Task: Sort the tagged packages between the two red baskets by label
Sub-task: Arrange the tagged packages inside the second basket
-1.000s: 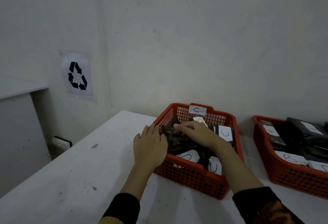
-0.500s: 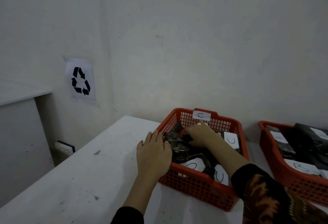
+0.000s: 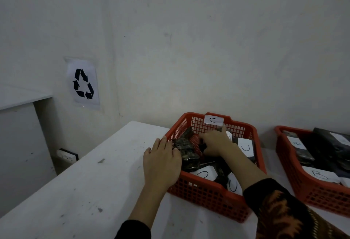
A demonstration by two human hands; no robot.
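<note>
— Reaching deeper into the C basket (image 3: 191,189) now, right hand (image 3: 215,143) pushing toward the far wall, just under the C tag (image 3: 213,120). Fingers curling down among the packages (image 3: 186,148); hard telling whether gripping one or only shifting them.

— And the left hand (image 3: 162,160)?

— Staying put on the near-left rim, fingers straight, tips touching a crumpled dark package, holding nothing. Steadying the basket, seemingly.

— Meaning for the sort?

— Probably still digging for a wrongly tagged package. Showing only C labels (image 3: 245,146) so far, all inside this basket. Nothing crossing over yet.

— The other basket (image 3: 295,178)?

— Sitting to the right on the table (image 3: 79,187), apart, carrying B-tagged packages (image 3: 320,174). Untouched by either hand.
</note>
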